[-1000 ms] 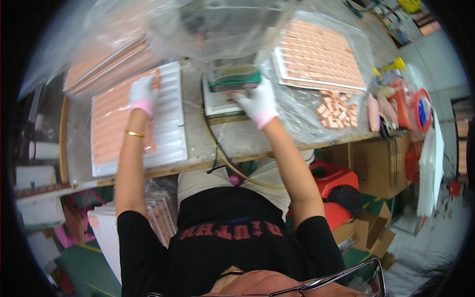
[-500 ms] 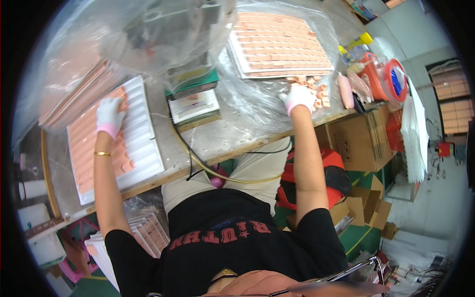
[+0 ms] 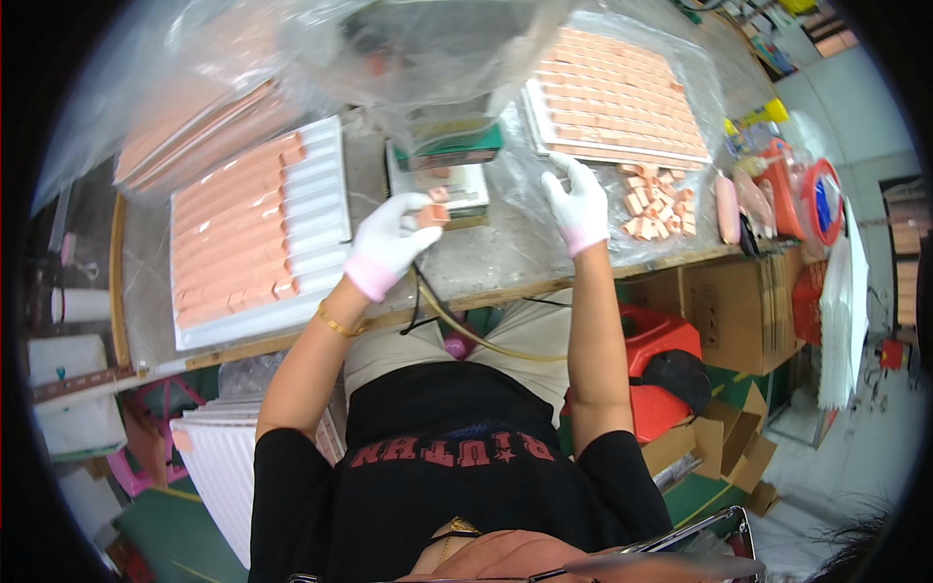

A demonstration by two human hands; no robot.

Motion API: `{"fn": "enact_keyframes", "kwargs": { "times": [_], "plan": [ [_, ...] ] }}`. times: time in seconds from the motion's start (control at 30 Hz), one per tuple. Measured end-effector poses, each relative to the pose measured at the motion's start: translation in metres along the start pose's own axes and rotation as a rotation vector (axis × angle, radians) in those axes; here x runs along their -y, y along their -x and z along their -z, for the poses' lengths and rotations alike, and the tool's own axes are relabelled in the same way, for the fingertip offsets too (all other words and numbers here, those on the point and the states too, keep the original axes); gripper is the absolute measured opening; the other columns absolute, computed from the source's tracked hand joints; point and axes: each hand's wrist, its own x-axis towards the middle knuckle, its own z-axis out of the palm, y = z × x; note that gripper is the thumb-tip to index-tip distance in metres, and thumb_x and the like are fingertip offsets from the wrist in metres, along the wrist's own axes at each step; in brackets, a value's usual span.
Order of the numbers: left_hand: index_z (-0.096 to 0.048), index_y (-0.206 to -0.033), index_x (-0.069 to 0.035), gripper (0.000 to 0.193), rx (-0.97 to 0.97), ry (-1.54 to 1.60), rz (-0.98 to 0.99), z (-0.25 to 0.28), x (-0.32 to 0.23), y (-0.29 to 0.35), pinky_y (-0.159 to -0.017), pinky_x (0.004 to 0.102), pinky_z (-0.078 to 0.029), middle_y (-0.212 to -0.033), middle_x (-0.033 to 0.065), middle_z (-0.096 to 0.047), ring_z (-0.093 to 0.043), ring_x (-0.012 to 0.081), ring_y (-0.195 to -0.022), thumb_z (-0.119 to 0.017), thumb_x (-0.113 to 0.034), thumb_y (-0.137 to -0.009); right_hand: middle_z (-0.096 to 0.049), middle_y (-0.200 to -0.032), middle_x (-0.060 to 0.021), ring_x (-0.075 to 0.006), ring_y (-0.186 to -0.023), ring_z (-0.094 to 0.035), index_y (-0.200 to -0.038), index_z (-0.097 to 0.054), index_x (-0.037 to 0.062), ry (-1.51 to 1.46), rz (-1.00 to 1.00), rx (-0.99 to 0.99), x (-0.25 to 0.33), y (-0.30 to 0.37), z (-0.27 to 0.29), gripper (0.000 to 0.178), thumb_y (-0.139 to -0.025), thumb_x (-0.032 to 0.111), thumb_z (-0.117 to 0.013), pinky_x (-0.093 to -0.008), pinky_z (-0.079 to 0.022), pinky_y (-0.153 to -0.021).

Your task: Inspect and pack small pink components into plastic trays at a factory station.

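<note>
My left hand [image 3: 391,243], in a white glove with a pink cuff, pinches small copper-pink blocks [image 3: 432,215] between thumb and fingers, above the bench's front part. To its left lies a white ridged tray [image 3: 319,209], partly covered by rows of similar pieces [image 3: 233,233]. My right hand [image 3: 578,202], gloved the same way, is raised over clear plastic sheeting with its fingers apart; I see nothing in it. Beside it on the right is a loose heap of the small blocks [image 3: 659,202]. Behind the heap stands a filled tray [image 3: 622,97] with block rows.
Under hanging plastic, a machine stands mid-bench with a green block [image 3: 455,146] and a white-topped plate [image 3: 469,185]. More trays [image 3: 199,141] are stacked far left. A red basket [image 3: 826,202] and a pink bottle [image 3: 727,209] sit at right. A cable [image 3: 457,330] crosses the bench edge.
My left hand has left the left tray and come right, now holding blocks. My right hand has lifted off the loose heap and moved left of it. The view has shifted.
</note>
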Motion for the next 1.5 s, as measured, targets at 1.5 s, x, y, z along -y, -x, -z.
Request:
{"fn": "enact_keyframes", "kwargs": {
  "times": [1.5],
  "plan": [
    [-0.060,-0.116,0.001,0.043,-0.033,-0.048,0.069,0.001,0.005,-0.004,-0.073,0.0223,-0.052,-0.096,0.0069,-0.067,-0.062,0.0080,-0.078,-0.074,-0.005,-0.075,-0.060,-0.097,-0.0136,-0.0333,-0.087,-0.060,-0.113,-0.059,0.0075,-0.051,0.392,0.434,0.077,0.031,-0.015,0.036,-0.078,0.008,-0.067,-0.0386,-0.050,-0.073]
  ]
}}
